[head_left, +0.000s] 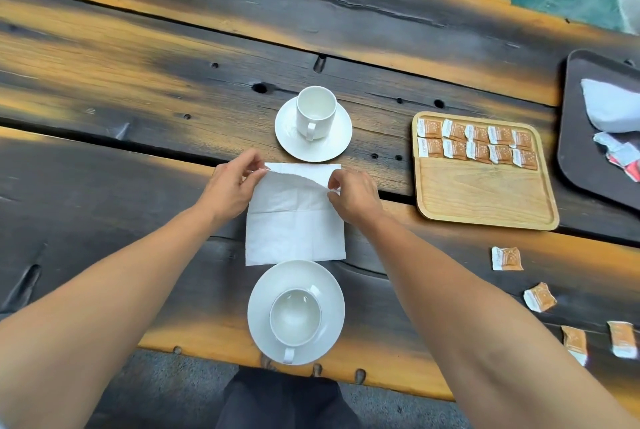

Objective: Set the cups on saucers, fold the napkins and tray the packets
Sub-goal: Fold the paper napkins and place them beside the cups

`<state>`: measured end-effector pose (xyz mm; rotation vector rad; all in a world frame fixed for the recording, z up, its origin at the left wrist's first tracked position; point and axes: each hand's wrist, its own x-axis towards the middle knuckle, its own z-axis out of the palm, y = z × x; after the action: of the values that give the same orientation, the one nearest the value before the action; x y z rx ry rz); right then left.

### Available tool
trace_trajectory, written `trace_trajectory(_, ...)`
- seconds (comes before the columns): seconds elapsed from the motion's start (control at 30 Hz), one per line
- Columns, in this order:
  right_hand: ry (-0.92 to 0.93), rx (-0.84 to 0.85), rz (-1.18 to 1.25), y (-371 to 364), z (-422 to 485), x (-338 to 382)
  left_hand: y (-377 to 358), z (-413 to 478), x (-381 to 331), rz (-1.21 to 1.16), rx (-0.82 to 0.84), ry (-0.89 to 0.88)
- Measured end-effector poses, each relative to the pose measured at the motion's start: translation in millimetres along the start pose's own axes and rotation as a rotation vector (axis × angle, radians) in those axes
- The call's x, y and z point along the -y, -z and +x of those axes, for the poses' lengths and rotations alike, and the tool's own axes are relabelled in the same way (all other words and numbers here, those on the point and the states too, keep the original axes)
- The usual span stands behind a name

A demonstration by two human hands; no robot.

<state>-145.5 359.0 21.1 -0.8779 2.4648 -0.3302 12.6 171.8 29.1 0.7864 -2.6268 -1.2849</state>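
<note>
A white napkin [294, 231] lies flat between two place settings. My left hand [230, 186] pinches its far left corner and my right hand [353, 194] pinches the far right edge, lifting the top layer. A white cup [316, 113] stands on a saucer [332, 148] beyond the napkin. A second cup [295, 317] sits on a saucer [273, 286] near the table's front edge. A wooden tray [485, 193] at the right holds two rows of orange packets [478, 143]. Several loose packets [506, 258] lie on the table at the lower right.
A dark tray [581, 151] at the far right carries a white napkin [609, 106] and crumpled wrappers. The table is dark and orange wood with grooves and holes. Its front edge runs just below the near saucer.
</note>
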Motion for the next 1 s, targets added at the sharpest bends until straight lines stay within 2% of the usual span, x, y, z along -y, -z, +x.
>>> trace_trajectory(0.4,-0.121,-0.037,0.043,6.6,10.4,-8.2,5.7,6.4,1.7,0.051,-0.012,0.009)
trace_trajectory(0.67,-0.09,-0.062,0.098,31.7,6.7,-15.8,13.8,10.6,-1.9,0.112,-0.096,0.032)
trace_trajectory(1.0,0.019,-0.156,0.02,44.8,-20.9,-6.6,25.1,-2.3,-8.4,0.134,-0.154,0.033)
